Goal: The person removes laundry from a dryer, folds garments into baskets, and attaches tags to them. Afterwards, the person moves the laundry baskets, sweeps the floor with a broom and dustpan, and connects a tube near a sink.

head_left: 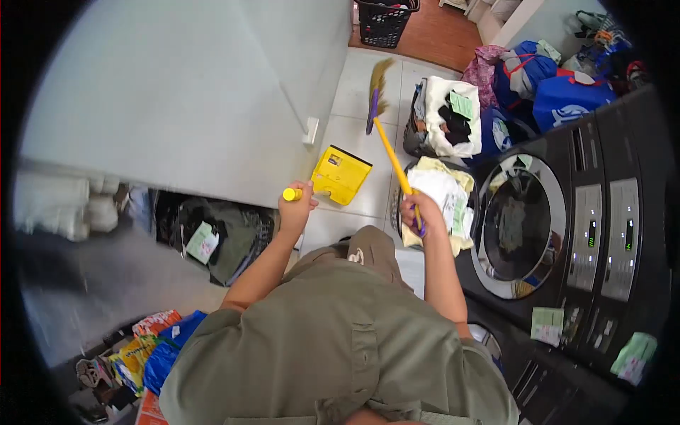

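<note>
My left hand (296,206) is wrapped round the top of the dustpan's yellow handle. Below it, the yellow dustpan (343,174) is at the tiled floor, its dark edge facing away from me. In my right hand (423,214) is the yellow stick of a broom (389,147), held near its purple end. The broom's purple head and brownish bristles reach forward and left, beyond the dustpan and apart from it. My right hand is close above a basket of white and yellow laundry (443,195), which the stick partly crosses.
Another laundry basket (416,138) stands farther along on the right, near blue bags (574,99). Dark front-loading machines (520,227) line the right side. A pale wall panel (212,85) bounds the left. Folded dark clothes in a basket (265,230) sit under it. A black basket (384,25) stands ahead.
</note>
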### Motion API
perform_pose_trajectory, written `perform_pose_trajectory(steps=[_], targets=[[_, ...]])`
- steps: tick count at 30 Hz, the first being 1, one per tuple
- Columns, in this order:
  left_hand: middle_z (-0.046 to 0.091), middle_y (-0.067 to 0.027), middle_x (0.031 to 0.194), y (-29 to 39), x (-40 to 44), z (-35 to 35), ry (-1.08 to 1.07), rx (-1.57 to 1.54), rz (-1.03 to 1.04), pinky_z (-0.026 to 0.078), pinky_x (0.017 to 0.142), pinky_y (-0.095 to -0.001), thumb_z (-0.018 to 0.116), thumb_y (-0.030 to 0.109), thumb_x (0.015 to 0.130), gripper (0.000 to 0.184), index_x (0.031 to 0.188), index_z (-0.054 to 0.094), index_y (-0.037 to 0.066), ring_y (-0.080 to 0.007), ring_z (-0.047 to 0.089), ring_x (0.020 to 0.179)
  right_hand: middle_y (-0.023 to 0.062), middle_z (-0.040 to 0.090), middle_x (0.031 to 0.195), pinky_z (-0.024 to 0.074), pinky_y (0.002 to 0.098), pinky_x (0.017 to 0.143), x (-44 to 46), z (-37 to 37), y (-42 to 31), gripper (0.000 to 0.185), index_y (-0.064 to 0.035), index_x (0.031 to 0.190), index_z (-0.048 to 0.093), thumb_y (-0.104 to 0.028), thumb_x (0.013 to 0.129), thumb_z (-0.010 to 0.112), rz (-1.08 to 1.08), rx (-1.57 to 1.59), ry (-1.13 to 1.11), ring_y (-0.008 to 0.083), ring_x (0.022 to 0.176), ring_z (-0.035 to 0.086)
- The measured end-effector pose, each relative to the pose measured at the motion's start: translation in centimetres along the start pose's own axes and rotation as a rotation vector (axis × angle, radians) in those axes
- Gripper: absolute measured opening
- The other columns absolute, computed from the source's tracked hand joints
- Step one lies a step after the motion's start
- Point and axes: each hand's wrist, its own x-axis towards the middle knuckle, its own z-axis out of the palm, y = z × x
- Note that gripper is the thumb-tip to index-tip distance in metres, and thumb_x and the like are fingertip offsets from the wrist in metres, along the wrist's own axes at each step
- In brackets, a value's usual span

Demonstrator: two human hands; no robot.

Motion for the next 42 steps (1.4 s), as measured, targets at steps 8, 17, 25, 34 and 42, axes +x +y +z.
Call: perform_pose_trajectory(steps=[8,17,25,34,42], targets=[[0.054,-0.0033,0.066,-2.3,15.9,8.1,0.037,-0.031,-0.043,0.046,0.052,-0.0217,0.053,0.019,0.082,0.019,0.076,0.052,0.001,-0.0116,0.057,0.058,-0.0007,0.036,0.05,0.0275,0.0228,0.033,28.0,-3.4,-27.4,0.011,-0.0088,0.074,0.034,-0.015,0.083,0.039,-0.102,0.218,0.057,0.0102,0.038,0.034],[0.053,-0.0052,0.074,-0.9,25.1,15.4,0.321,-0.039,-0.279,0.047,0.06,-0.024,0.053,0.012,0.082,0.012,0.08,0.051,0.001,-0.0122,0.056,0.063,0.0014,0.036,0.048,0.0356,0.0231,0.035,62.2,-9.8,-47.6,0.009,-0.0087,0.071,0.037,-0.012,0.08,0.038,0.115,0.209,0.448,0.0128,0.038,0.038],[0.053,-0.0069,0.078,-0.2,28.1,17.4,0.45,0.022,-0.435,0.048,0.059,-0.0239,0.052,0.014,0.083,0.014,0.083,0.051,0.0,-0.0142,0.058,0.065,0.0053,0.038,0.063,0.0374,0.031,0.039,73.5,8.8,-35.3,0.007,-0.0083,0.078,0.039,-0.005,0.073,0.042,0.114,-0.307,0.462,0.0159,0.048,0.041],[0.054,-0.0055,0.075,-1.8,28.3,16.8,0.497,0.0,-0.437,0.047,0.057,-0.0225,0.052,0.014,0.083,0.013,0.082,0.052,0.001,-0.0129,0.057,0.063,0.0213,0.059,0.079,0.0468,0.0405,0.062,64.7,8.0,-28.6,0.027,0.0038,0.095,0.049,-0.013,0.075,0.041,-0.025,-1.764,0.176,0.0326,0.075,0.059],[0.051,-0.0023,0.067,-1.9,28.1,17.3,0.457,0.042,-0.405,0.044,0.056,-0.0217,0.054,0.014,0.082,0.012,0.079,0.052,0.002,-0.0097,0.052,0.058,0.0221,0.057,0.084,0.0447,0.0443,0.065,41.9,-0.7,-21.4,0.039,-0.0026,0.108,0.042,-0.01,0.07,0.046,0.256,-1.987,-0.22,0.0355,0.076,0.058]])
